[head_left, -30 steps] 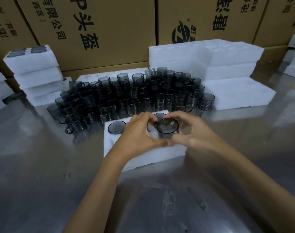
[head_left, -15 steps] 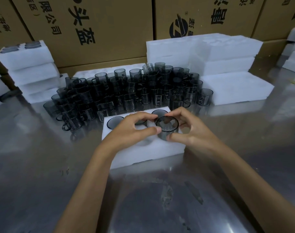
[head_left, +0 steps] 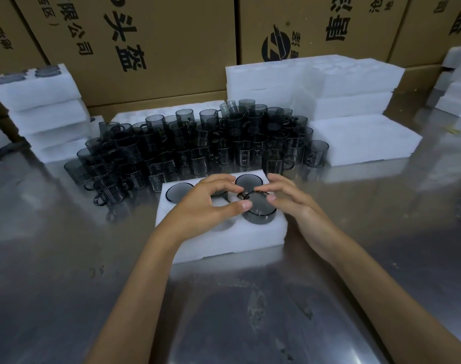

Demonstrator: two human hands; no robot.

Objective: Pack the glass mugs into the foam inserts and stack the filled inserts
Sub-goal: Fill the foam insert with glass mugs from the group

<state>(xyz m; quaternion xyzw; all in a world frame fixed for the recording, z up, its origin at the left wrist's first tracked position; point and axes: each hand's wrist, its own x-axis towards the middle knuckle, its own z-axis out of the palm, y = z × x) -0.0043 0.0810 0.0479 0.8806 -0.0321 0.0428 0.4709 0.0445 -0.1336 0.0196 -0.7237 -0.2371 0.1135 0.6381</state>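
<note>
A white foam insert lies on the steel table in front of me. Two smoky glass mugs sit sunk in its back cavities; a third is mostly hidden under my left hand. Another smoky glass mug stands partly sunk in the front right cavity, its rim above the foam. My left hand pinches that mug's left rim by the handle. My right hand pinches the right rim with thumb and fingers. A dense cluster of loose mugs stands just behind the insert.
A stack of filled foam inserts rises at the back left. Empty foam inserts are stacked at the back right, with a flat one in front. Cardboard boxes wall off the back. The steel table reaches toward me.
The held mug has gone lower into the front right cavity. Both hands stay on its rim, and my view has shifted slightly closer.
</note>
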